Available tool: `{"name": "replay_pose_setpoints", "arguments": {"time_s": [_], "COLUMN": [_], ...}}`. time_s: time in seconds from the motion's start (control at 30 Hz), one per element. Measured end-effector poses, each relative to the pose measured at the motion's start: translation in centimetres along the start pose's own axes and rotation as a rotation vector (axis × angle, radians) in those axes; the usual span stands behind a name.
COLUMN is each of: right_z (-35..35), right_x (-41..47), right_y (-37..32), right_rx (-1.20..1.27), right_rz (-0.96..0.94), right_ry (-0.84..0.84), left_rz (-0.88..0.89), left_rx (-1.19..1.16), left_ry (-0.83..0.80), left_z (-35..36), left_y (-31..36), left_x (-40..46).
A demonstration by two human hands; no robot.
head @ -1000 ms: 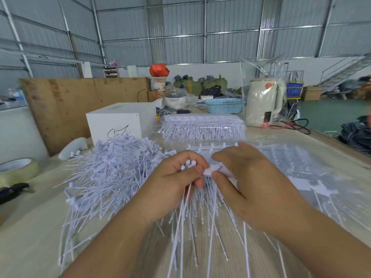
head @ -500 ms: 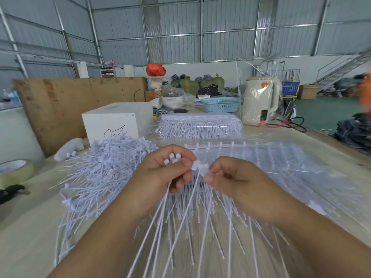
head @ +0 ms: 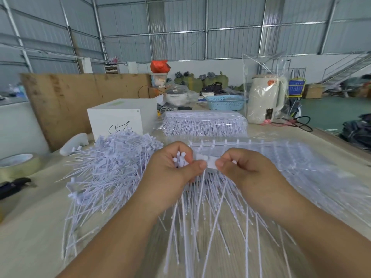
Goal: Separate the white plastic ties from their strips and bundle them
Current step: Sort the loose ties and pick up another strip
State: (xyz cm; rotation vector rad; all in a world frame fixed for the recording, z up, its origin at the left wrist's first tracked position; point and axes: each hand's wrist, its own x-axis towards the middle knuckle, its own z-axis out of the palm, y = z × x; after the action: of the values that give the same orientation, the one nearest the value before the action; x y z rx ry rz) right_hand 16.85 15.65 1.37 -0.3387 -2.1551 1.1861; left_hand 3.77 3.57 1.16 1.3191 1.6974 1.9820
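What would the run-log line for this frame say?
left hand: holds loose ties | right hand: pinches strip | pile: left of hands

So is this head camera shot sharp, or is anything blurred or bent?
Head view: both hands, left hand and right hand, are fairly sharp; the hanging ties smear near the bottom edge; wide-angle bending curves the roof beams; lighting is even daylight, without harsh glare.

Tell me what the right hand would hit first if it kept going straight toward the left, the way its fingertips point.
The right hand would most likely meet the left hand first: their thumbs nearly touch across the white tie piece both pinch. Depth looks about equal.
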Motion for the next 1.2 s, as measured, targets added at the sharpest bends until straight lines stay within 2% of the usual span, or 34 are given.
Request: {"name": "replay_pose_setpoints", "arguments": {"time_s": [0.07,0.17,0.27,0.33,0.4,0.47,0.6,0.9,1.2], "right_z": [0.7,0.7,-0.9,-1.6,-1.6,-1.1,-0.7,-1.2,-0.8], "right_x": [-0.2,-0.1,0.3,0.3,0.2,0.0,-0.1,0.0,0.3], "right_y": [-0.2,0.0,0.2,0.1,0.2,0.0,-0.1,0.2,1.4], "right_rx": [0.019,0.030,0.058,0.044,0.013,-0.017,-0.024,-0.079,0.059], "right_rz": [-0.020,-0.018,0.001,-0.034,-0.062,-0.059,-0.039,-0.039,-0.056], "right_ry": [0.081,0.223,0.279,0.204,0.093,-0.018,-0.151,-0.224,-0.267], "left_rz": [-0.010,-0.107,-0.162,-0.185,-0.184,-0.152,-0.080,-0.048,-0.093], "left_rx": [-0.045,-0.271,-0.279,-0.235,-0.157,-0.079,-0.043,-0.001,0.017], "left_ry": [0.068,0.232,0.278,0.215,0.075,-0.069,-0.218,-0.408,-0.417], "left_z": [0.8,0.5,-1.3,-1.8,-1.4,-0.6,0.0,-0.4,-0.9], "left_y": [-0.1,0.0,0.0,0.0,0.0,0.3,0.5,0.6,0.6], "left_x": [-0.1,0.3,0.9,1.0,0.7,0.2,-0.3,-0.4,-0.2]}}
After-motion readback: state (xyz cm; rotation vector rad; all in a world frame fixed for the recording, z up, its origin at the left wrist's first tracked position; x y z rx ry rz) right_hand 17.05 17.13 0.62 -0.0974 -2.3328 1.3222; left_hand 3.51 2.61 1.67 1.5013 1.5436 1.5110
